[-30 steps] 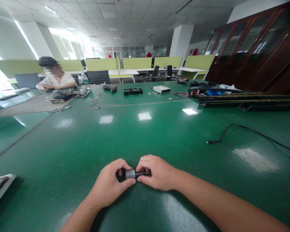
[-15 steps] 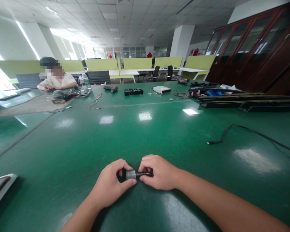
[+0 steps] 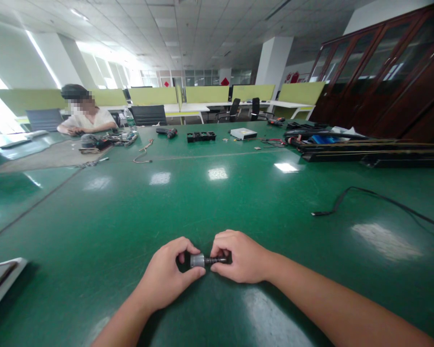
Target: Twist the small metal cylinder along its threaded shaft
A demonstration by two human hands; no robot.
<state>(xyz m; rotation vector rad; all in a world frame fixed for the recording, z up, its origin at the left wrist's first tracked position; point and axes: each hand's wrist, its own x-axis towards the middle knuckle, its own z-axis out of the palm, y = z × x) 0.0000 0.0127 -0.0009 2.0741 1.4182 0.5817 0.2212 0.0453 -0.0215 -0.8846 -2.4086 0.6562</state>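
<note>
Left hand (image 3: 168, 272) is gripping a smooth silver-grey metal cylinder (image 3: 197, 260); right hand (image 3: 240, 258) is pinching the thin dark ridged shaft (image 3: 213, 260) extending from it, over a glossy green tabletop (image 3: 210, 207).

Part (image 3: 197, 260) between hands (image 3: 164, 274) (cable (image 3: 352, 188) to right).

One left hand (image 3: 169, 273), one right hand (image 3: 243, 258), one silver cylinder (image 3: 197, 260), one dark ribbed shaft (image 3: 214, 260). Two drill-like tools (image 3: 166, 132) (image 3: 276, 122), one black tray (image 3: 201, 138), one flat silver box (image 3: 243, 133), one clear bottle (image 3: 129, 118), one black cable (image 3: 379, 194), one white-rimmed object (image 3: 7, 282). One other person (image 3: 94, 117), at least four chairs (image 3: 148, 115), two red diamonds (image 3: 224, 82).
</note>
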